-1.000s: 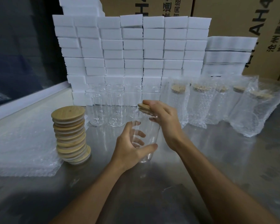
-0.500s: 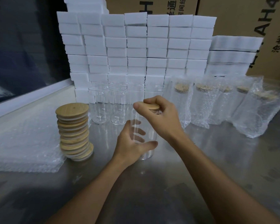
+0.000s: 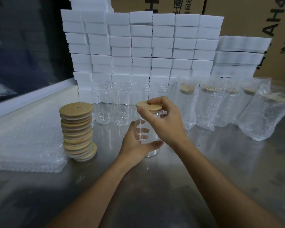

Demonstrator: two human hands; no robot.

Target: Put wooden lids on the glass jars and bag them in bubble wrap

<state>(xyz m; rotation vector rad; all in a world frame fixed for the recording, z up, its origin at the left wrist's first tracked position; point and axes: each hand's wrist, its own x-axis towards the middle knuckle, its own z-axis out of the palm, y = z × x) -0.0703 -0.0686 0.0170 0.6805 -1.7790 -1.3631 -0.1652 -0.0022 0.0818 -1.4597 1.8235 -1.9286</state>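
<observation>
The glass jar stands upright on the steel table, near centre, and is gripped around its lower body by the left hand. A wooden lid is pinched at the jar's mouth by the right hand. To the left, a lid stack leans beside flat bubble wrap bags. Farther back, empty jars are lined up; to the right, lidded jars are held in bubble wrap bags.

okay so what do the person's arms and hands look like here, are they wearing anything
Both forearms are bare as far as the frame shows: no sleeves in view. The left hand and right hand wear no gloves, and no rings, watch or wristbands can be seen. Fingers are uncovered, nails short.
</observation>
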